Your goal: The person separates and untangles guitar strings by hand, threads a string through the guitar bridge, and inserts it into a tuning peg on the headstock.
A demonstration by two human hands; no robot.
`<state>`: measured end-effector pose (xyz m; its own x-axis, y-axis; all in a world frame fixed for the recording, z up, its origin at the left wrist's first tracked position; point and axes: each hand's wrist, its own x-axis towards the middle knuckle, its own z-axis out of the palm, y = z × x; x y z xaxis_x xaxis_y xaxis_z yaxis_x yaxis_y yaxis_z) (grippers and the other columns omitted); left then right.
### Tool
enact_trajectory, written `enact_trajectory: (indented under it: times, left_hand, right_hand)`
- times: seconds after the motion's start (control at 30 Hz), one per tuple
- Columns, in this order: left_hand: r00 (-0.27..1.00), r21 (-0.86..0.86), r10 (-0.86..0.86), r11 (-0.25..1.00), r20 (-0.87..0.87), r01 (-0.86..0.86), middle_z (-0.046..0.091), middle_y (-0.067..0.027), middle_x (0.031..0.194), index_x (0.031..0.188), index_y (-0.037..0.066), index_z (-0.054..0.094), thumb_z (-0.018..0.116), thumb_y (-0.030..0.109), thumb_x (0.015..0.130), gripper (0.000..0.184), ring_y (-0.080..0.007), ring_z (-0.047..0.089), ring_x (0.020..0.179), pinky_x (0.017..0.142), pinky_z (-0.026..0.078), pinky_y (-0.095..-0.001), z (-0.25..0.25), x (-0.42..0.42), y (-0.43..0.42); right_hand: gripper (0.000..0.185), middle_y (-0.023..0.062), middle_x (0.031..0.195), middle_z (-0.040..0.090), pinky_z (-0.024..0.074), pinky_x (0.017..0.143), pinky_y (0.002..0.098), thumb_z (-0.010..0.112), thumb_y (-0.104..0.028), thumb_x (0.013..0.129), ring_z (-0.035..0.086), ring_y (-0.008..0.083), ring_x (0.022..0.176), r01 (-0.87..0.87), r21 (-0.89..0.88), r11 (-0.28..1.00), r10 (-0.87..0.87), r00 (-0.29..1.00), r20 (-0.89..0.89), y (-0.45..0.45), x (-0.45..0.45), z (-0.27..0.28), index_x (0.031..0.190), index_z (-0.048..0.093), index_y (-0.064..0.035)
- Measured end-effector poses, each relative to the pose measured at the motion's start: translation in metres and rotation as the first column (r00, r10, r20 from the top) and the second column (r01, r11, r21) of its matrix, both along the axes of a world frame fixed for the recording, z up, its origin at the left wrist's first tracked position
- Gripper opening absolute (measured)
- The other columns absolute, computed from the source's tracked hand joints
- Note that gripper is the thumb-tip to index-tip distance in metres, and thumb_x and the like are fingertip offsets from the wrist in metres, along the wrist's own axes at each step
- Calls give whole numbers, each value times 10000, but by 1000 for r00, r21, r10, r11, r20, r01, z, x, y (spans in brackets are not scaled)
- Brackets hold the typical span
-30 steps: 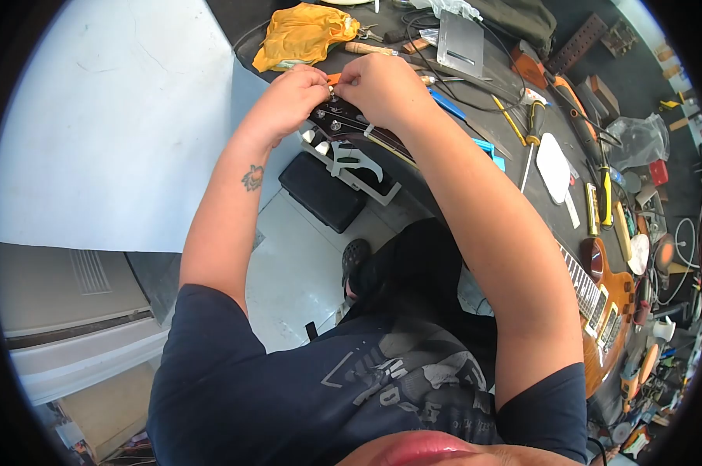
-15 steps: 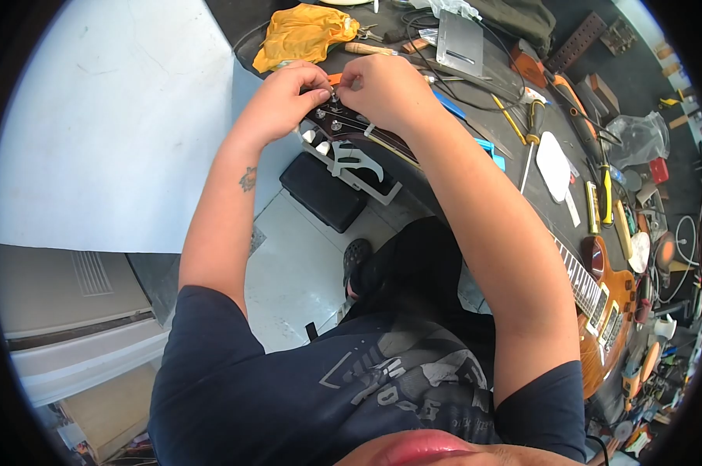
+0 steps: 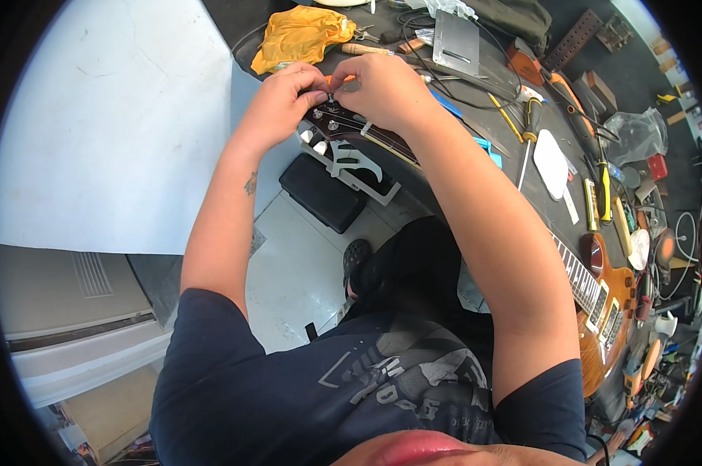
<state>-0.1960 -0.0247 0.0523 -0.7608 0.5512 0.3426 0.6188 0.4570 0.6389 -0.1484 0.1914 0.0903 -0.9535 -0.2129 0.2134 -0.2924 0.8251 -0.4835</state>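
Note:
The dark guitar headstock (image 3: 349, 122) lies at the top centre, with metal tuning posts and strings running to a pale nut. My left hand (image 3: 295, 97) is at its far left end, thumb and fingers closed in a pinch beside a tuning post (image 3: 331, 99). On the other side of that post, my right hand (image 3: 378, 85) has its fingertips pinched together. What either pinch holds is too small to make out. An orange item (image 3: 340, 80) shows between the hands, partly hidden by them. The neck runs under my right forearm.
An amber guitar (image 3: 606, 311) lies on the dark bench at the right. Near the hands are a yellow cloth (image 3: 300, 37), a metal plate (image 3: 456, 44) and a screwdriver (image 3: 531, 124). A white stand part (image 3: 356, 159) and a black case (image 3: 322, 192) are below the headstock.
My left hand has tilted slightly, its thumb now lower beside the post. My right hand's fingers have shifted a little at the post, and its index finger looks more bent.

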Motion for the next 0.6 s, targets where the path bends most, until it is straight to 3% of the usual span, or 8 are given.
enact_trajectory:
  times: [0.13, 0.33, 0.6]
  left_hand:
    - [1000, 44, 10, 999, -28, -8, 709, -87, 1180, 1094, -16, 737, 746, -47, 929, 168, -240, 676, 1119, 995, 541, -356, 1, 2, 1]
    - [997, 94, 44, 994, 60, -50, 720, -79, 1167, 1082, -12, 755, 771, -39, 908, 176, -221, 680, 1120, 991, 535, -349, -4, -1, 0]
    - [995, 119, 0, 993, 102, -12, 724, -60, 1154, 1090, 6, 782, 779, -25, 911, 182, -195, 678, 1124, 1019, 520, -339, -2, -2, -2]
  right_hand:
    - [180, 112, 1043, 793, 599, 914, 446, 767, -216, 897, 759, 321, 1044, 0, -12, 1000, 0, 1000, -8, -1, -3, -2, 1061, 816, -158]
    - [215, 113, 1059, 790, 599, 918, 449, 779, -243, 891, 755, 324, 1063, -16, 5, 1000, 17, 999, -42, 0, -8, -9, 1083, 810, -152]
    - [216, 109, 1089, 801, 601, 928, 444, 782, -248, 885, 758, 322, 1064, -32, -35, 999, 33, 999, 30, 2, -11, -9, 1076, 822, -154]
